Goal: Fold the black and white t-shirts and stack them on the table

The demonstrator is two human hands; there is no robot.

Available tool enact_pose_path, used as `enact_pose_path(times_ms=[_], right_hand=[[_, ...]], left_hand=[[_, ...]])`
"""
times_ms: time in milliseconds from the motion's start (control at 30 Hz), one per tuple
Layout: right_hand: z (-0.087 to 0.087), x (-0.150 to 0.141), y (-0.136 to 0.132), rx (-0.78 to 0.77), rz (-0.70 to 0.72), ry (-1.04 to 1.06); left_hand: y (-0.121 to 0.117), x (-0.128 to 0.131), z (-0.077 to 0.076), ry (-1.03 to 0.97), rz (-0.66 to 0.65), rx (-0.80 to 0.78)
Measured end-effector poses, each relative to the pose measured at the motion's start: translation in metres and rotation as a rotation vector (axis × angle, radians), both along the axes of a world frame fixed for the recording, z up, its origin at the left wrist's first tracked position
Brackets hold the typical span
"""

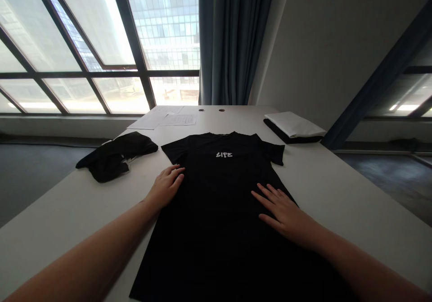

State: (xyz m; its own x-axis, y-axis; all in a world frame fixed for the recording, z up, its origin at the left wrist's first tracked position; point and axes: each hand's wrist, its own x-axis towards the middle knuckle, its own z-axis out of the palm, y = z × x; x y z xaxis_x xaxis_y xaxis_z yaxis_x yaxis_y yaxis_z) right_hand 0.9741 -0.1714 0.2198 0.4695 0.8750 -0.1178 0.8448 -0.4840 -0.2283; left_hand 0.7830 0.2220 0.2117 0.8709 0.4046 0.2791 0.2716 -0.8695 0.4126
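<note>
A black T-shirt (216, 212) lies spread out on the white table, its neckline at the far end and its sleeves out to both sides. Small white lettering (224, 155) marks its upper chest. My left hand (166, 186) rests at the shirt's left edge just below the sleeve, fingers extended over the cloth and holding nothing. On the right half of the shirt lies my right hand (281, 209), palm down with its fingers spread. The lower right part of the shirt is partly covered by my right forearm.
A crumpled black garment (118, 153) lies at the table's left edge. Printed papers (177, 119) are at the far left. Folded white cloth (295, 124) sits on a folded black one (283, 135) at the far right. Beyond the table (357, 221) hang blue curtains (232, 41) beside windows.
</note>
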Motion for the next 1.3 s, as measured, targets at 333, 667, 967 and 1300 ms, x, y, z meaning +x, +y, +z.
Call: enact_pose_path(times_ms=[333, 667, 967, 1300], right_hand=[[0.005, 0.004, -0.004, 0.003, 0.004, 0.079], [0.01, 0.009, -0.01, 0.036, 0.033, 0.153], [0.004, 0.028, -0.01, 0.205, -0.05, 0.077], [-0.023, 0.109, -0.008, 0.433, -0.25, -0.145]], left_hand=[[0.059, 0.06, 0.001, 0.083, 0.282, 0.123], [0.08, 0.067, -0.001, 0.125, 0.39, 0.089], [0.1, 0.084, 0.002, 0.182, 0.497, 0.105], [0.118, 0.096, -0.002, 0.22, 0.547, 0.093]])
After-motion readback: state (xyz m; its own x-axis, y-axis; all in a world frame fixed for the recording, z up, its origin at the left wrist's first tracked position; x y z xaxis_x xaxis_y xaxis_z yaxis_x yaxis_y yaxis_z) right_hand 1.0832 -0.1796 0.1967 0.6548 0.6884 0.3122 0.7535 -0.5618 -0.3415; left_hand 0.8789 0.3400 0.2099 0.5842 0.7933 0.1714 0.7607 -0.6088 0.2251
